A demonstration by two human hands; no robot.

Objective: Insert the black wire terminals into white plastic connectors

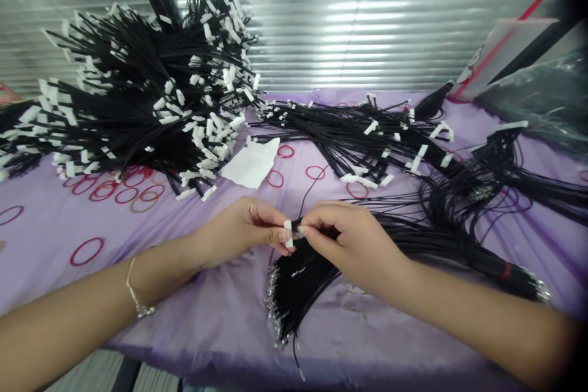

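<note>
My left hand [257, 228] pinches a small white connector [288, 234] between thumb and fingers. Right beside it, my right hand [351, 236] is closed in a pinch on a thin black wire [296, 224] at the connector's side. Whether the wire's end sits inside the connector, I cannot tell. Below both hands lies a bundle of black wires [305, 282] with bare silvery terminals fanned out toward the left. One wire from it hangs down toward the table's front edge.
Big bundles of black wires with white connectors [138, 104] are heaped at the left back. More connectored wires [331, 131] lie behind my hands. Red rubber bands [87, 252] and a white paper scrap [252, 162] are on the purple cloth [197, 331]. A cup with a red straw [500, 55] stands back right.
</note>
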